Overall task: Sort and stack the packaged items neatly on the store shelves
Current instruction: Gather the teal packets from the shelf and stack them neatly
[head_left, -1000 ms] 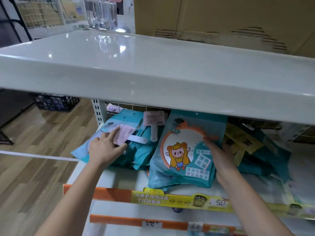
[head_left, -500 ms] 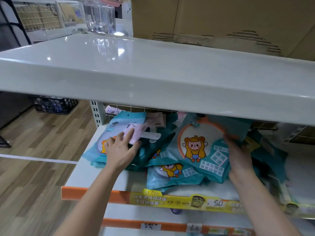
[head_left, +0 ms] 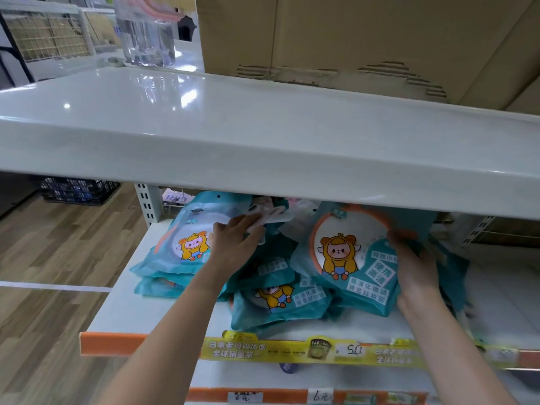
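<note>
Several teal packets with a cartoon lamb lie in a loose heap on the white middle shelf (head_left: 122,314). My right hand (head_left: 415,264) grips the right edge of one teal packet (head_left: 347,255) and holds it tilted up above the heap. My left hand (head_left: 233,244) reaches over the left stack of teal packets (head_left: 181,252), its fingers on a small pale pink-and-white packet (head_left: 268,217) lying on top. Another teal packet (head_left: 280,302) lies flat at the front. The back of the heap is hidden by the upper shelf.
A glossy white upper shelf (head_left: 263,127) overhangs the work area, with a clear plastic jar (head_left: 146,33) and a cardboard box (head_left: 365,39) on it. An orange and yellow price strip (head_left: 292,350) runs along the shelf front. Wooden floor and a dark crate (head_left: 76,191) lie to the left.
My right hand has lifted and tilted its teal packet further right. My left hand has slid deeper along the left stack onto the pale packet. The view has moved closer.
</note>
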A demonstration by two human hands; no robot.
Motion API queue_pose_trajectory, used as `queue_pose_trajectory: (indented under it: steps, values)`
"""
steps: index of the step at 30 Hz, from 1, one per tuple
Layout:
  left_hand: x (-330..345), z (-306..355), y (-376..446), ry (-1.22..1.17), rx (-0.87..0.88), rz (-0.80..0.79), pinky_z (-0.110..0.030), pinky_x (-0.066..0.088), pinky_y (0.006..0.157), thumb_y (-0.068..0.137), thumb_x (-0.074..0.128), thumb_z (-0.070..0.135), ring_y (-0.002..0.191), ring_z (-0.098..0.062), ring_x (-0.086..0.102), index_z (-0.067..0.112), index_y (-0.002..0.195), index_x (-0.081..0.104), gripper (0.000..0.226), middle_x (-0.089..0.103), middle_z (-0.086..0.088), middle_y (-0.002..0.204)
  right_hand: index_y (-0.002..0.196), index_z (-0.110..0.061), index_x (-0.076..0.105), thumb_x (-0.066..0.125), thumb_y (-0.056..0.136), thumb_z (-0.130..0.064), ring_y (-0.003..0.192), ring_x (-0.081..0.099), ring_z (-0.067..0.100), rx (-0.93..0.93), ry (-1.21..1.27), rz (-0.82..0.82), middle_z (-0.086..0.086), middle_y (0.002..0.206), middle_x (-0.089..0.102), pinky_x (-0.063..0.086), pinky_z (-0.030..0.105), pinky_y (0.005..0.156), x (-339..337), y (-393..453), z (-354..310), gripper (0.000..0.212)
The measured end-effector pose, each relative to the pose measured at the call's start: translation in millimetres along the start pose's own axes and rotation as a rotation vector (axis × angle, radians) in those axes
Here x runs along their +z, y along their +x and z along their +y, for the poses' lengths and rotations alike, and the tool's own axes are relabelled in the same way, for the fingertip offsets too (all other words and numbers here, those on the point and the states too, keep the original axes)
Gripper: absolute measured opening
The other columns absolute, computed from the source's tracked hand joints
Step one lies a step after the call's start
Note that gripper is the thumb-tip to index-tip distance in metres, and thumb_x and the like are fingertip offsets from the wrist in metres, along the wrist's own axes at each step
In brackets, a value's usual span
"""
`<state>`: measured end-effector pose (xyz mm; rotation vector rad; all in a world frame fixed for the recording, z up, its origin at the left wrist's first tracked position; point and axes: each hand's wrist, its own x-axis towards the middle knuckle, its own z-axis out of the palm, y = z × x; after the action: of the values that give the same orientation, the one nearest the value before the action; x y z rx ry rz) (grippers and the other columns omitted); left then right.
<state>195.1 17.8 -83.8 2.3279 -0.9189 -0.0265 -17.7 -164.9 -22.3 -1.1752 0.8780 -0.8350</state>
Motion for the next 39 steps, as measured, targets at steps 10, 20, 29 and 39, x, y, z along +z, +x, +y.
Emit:
queue_pose_trajectory:
  steps: [10,20,29,39]
  values:
    - [-14.6,-4.7,-2.8,-0.429,-0.313,0.269,-0.029,0.038,0.075,0.101,0.039,0.031,0.099,-0.026,0.057,0.010,0.126,0.058,0.037,0.064,-0.010,0.111,0.092,-0.019,0.058,0.063,0.090,-0.018,0.077,0.066,0.014,0.030,-0.035,-0.035,0.002,0.088,0.067,0.047,0.028,0.062,-3.6,-3.4,-4.9,0.006]
    - [-47.8,-45.5,-28.7,-1.111,-0.600,0.627,-0.027,0.054,0.063,0.102,0.036,0.037,0.089,-0.019,0.058,0.016,0.114,0.050,0.028,0.057,-0.007,0.105,0.092,-0.018,0.059,0.063,0.091,-0.019,0.075,0.067,0.017,0.046,-0.043,-0.041,0.004,0.087,0.068,0.048,0.028,0.061,-1.5,-8.8,-1.1,0.004]
    - [-47.7,-66.6,-57.2,-1.117,-0.732,0.673,-0.030,0.035,0.085,0.102,0.038,0.030,0.093,-0.016,0.051,0.012,0.133,0.047,0.037,0.052,-0.005,0.113,0.101,-0.017,0.059,0.066,0.088,-0.024,0.067,0.069,0.013,0.042,-0.023,-0.076,0.002,0.087,0.069,0.049,0.025,0.055,0.4,-22.9,5.1,0.016]
    - [-45.0,-45.1,-71.0,-1.291,-0.629,0.568,-0.028,0.045,0.066,0.095,0.041,0.012,0.072,-0.016,0.057,0.016,0.096,0.056,0.016,0.060,-0.006,0.087,0.116,-0.010,0.058,0.067,0.087,-0.024,0.078,0.070,0.019,0.026,-0.006,-0.082,0.008,0.095,0.071,0.052,0.030,0.064,-15.7,-30.6,15.2,0.033]
